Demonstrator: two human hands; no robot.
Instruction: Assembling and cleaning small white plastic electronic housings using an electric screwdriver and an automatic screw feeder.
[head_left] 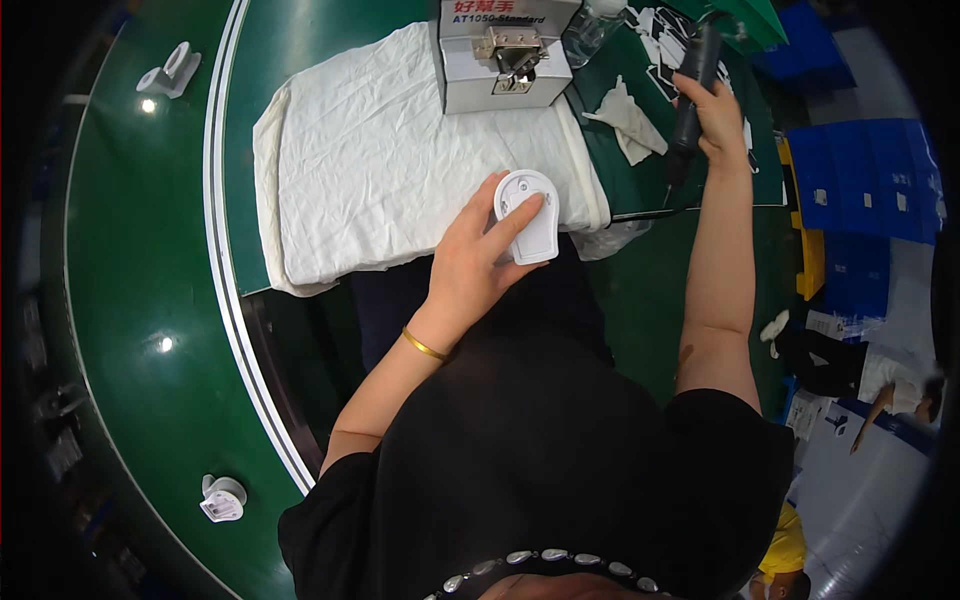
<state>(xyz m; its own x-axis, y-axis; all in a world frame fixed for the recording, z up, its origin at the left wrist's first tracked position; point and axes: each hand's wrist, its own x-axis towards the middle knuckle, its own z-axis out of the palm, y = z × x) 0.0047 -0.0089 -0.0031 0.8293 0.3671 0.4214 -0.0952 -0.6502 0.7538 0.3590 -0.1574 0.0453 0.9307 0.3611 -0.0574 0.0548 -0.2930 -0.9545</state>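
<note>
My left hand (478, 258) grips a small white plastic housing (529, 213) with a round top, held at the near edge of a crumpled white cloth (380, 160). A gold bangle sits on that wrist. Off to the right, my right hand (712, 118) is raised and closed around a dark electric screwdriver (692, 92) that hangs upright, its tip pointing down over the green table (690, 180). The two hands are well apart.
A grey metal box (500, 55) with a latch stands at the cloth's far edge. A white glove (628, 120) lies right of it. White plastic parts (168, 72) (222, 497) rest on the green conveyor at left. Blue crates (860, 180) stack at right.
</note>
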